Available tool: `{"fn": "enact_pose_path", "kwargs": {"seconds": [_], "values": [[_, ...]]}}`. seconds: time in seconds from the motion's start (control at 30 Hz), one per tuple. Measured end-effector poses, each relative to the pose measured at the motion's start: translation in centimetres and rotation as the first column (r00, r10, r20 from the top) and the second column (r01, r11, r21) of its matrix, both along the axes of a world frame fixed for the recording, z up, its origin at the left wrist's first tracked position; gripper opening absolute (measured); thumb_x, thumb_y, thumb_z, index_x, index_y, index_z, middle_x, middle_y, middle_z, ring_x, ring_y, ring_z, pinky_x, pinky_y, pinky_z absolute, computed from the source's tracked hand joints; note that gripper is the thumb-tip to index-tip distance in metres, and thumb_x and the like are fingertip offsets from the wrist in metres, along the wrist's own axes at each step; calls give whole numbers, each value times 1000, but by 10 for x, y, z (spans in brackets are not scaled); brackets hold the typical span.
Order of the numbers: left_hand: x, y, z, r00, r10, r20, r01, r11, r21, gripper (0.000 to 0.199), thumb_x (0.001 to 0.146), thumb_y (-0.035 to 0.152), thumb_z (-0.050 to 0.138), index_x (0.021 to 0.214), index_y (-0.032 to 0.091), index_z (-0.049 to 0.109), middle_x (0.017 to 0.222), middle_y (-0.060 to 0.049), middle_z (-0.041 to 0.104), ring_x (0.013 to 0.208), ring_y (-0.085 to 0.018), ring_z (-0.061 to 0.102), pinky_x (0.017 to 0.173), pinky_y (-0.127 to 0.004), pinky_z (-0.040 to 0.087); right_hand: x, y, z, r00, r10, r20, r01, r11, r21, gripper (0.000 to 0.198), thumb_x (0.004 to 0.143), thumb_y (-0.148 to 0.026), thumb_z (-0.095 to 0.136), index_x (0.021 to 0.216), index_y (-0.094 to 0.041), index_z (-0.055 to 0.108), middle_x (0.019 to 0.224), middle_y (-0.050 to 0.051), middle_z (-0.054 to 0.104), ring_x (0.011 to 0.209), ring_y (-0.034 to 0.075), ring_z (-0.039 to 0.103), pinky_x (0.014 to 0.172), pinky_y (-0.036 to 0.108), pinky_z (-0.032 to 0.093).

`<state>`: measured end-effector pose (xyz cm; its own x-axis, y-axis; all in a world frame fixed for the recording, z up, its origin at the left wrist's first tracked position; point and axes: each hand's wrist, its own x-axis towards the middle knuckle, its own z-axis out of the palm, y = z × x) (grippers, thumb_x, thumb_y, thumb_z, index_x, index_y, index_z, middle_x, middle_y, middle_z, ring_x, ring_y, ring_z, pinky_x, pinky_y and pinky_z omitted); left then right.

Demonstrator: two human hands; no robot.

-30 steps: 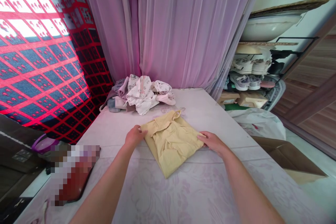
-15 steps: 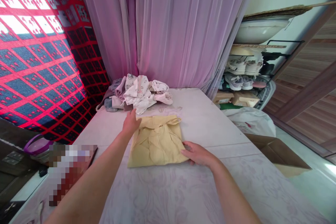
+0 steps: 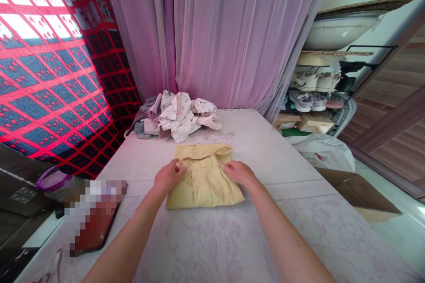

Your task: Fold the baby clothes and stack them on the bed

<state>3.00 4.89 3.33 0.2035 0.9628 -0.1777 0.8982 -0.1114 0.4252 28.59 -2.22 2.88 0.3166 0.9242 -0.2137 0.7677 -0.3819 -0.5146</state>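
Yellow cloth (image 3: 206,188) lies folded, roughly square, on the sheet (image 3: 285,247), mostly btwn & on the near side of both hands. L hand (image 3: 169,176): thumb & fingers pinching fabric at cloth's upper L side, palm partly over the L edge. R hand (image 3: 241,172): thumb & forefinger pinching fabric at upper R side, just below the top band; rest of that hand is off the edge. Both grips approx level w/ each other, well apart, w/ creased middle btwn them. Top band sits just beyond fingertips, far side. Near edge runs nearly straight, twd the wearer; lower R corner pokes out nr R wrist. Clothes pile (image 3: 179,119) is beyond cloth, a bit L, apart from it. Pixelated item (image 3: 96,221) lies L of L forearm; can't tell what.
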Motion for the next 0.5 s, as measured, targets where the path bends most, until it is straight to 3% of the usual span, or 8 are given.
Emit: {"fn": "enact_pose_path", "kwargs": {"seconds": [0.13,0.2,0.3,0.4,0.5], "values": [[10,16,3,1000,-8,-25,9,998,59,53,82,42,52,131,24,51,123,-10,62,107,-26,60,82,-32,45,4,27,-2,996,-88,12,87,996,18,33,81,-52,54,90,-25,71,99,7,71,90,21,64,71,28,43],[15,23,2,1000,-20,21,18,996,89,50,78,38,57,126,26,56,122,-10,62,107,-28,60,83,-34,44,8,41,-6,990,-136,-27,137,990,21,38,82,-54,51,97,-24,69,96,7,72,85,20,65,70,27,44],[22,33,-2,988,-13,156,1,997,77,32,73,34,63,104,26,68,107,-7,68,102,-29,61,81,-34,44,12,56,-14,970,-209,-123,211,977,6,43,83,-54,48,98,-20,68,81,6,73,66,17,65,61,26,45],[27,45,-7,964,11,266,-20,999,31,17,75,36,62,84,24,69,87,-4,70,93,-26,62,74,-31,46,11,65,-18,945,-257,-203,271,962,43,34,83,-43,48,92,-18,69,80,5,73,59,14,63,58,24,45],[31,55,-11,906,51,420,-35,998,-44,29,85,42,48,92,21,67,78,-2,69,79,-19,64,64,-26,48,3,71,-14,927,-271,-260,314,939,140,32,84,-36,43,95,-19,68,89,5,73,66,14,65,61,23,46]]}}
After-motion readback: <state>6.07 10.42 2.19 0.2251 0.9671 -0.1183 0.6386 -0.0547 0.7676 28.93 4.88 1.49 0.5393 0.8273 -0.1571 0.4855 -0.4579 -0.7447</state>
